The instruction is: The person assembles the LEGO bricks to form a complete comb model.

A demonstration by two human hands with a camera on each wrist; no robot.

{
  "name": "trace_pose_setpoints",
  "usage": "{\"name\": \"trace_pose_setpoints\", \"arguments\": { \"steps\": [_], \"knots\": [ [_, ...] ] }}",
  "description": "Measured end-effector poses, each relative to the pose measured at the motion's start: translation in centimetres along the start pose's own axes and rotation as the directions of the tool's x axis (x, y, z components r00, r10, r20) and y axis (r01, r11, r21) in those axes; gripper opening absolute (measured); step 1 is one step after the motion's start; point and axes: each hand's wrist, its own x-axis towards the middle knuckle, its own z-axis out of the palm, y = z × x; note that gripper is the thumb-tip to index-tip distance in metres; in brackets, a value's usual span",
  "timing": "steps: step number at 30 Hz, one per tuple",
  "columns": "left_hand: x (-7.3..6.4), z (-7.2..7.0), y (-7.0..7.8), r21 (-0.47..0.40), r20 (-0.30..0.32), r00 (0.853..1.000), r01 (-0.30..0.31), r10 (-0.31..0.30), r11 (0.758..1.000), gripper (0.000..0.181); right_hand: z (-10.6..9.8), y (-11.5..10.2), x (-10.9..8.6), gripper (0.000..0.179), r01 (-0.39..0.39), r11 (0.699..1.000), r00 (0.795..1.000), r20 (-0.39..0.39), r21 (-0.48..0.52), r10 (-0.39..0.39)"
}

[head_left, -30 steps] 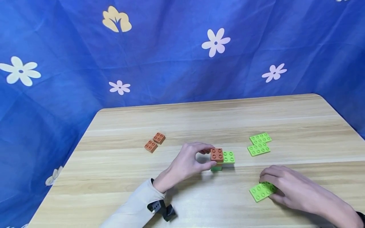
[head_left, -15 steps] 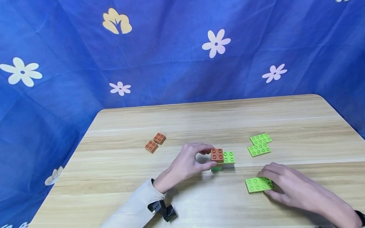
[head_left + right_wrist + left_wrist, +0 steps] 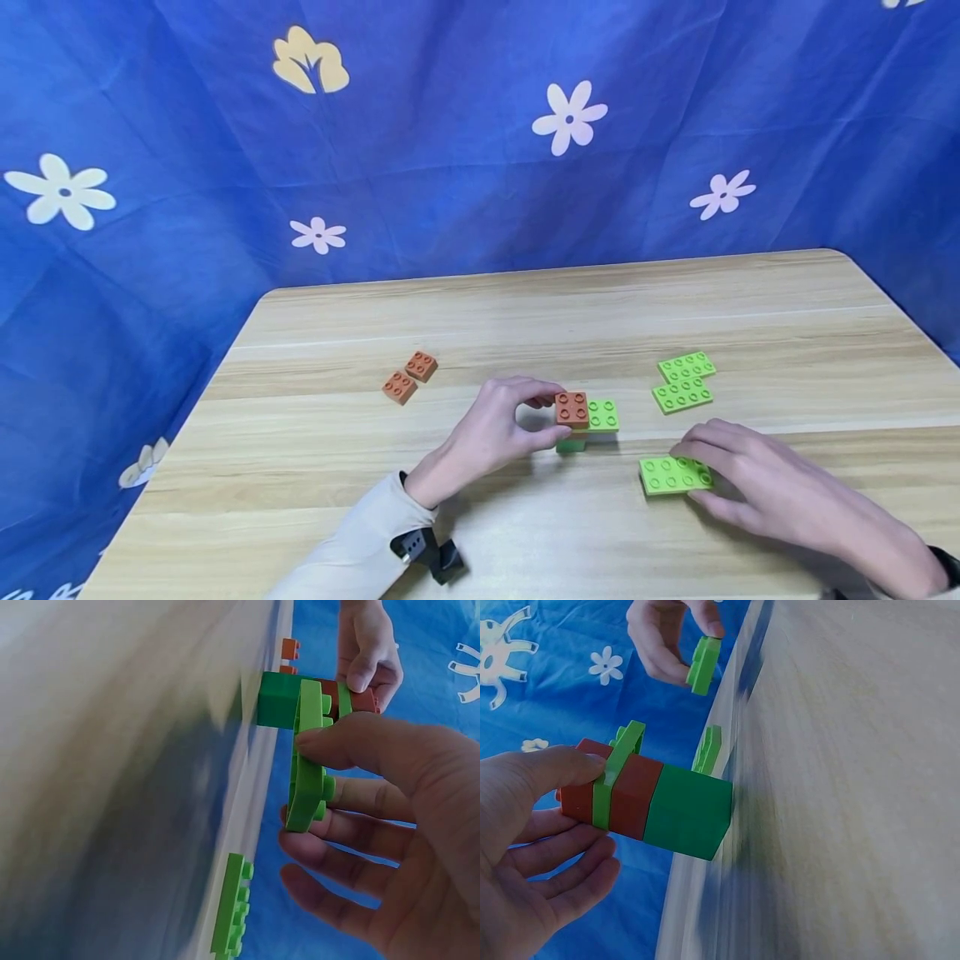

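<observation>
In the head view my left hand point(image 3: 487, 429) pinches the top of a small brick stack between thumb and fingers. From the bottom, the stack is a dark green block point(image 3: 690, 814), a brown brick point(image 3: 635, 793), a lime flat brick point(image 3: 613, 776) and another brown brick point(image 3: 572, 408) on top. The lime layer juts out to the right, its studs bare. My right hand point(image 3: 765, 483) grips the right end of a second lime eight-stud flat brick point(image 3: 667, 476), held level with studs up, right of the stack. Its hollow underside edge shows in the right wrist view.
Two brown four-stud bricks, a nearer one point(image 3: 400, 387) and a farther one point(image 3: 422, 366), lie at the left on the wooden table point(image 3: 480, 325). Two more lime flat bricks point(image 3: 682, 396) lie at the back right. A blue flowered cloth point(image 3: 450, 125) hangs behind the table.
My right hand has brought its lime flat brick leftward and slightly away from me, turning it nearly square to the table. The left hand and stack have stayed in place.
</observation>
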Motion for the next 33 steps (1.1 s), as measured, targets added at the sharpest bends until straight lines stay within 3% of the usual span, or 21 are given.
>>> {"name": "trace_pose_setpoints", "arguments": {
  "steps": [19,25,33],
  "knots": [
    [-0.1,0.1,-0.1,-0.018,0.003,1.0,0.001,-0.001,1.0,0.038,-1.4,-0.8,3.1,0.031,0.079,0.997,0.994,-0.081,0.006,-0.079],
    [0.0,0.0,0.0,-0.015,0.014,1.0,0.017,-0.016,1.0,0.039,-2.0,-1.1,4.2,0.031,0.083,0.996,0.994,-0.068,0.021,-0.081],
    [0.0,-0.2,0.1,-0.013,0.015,0.999,0.032,-0.032,0.999,0.039,-2.7,-1.2,5.8,0.034,0.132,0.99,0.986,-0.11,0.048,-0.127]
  ]
}}
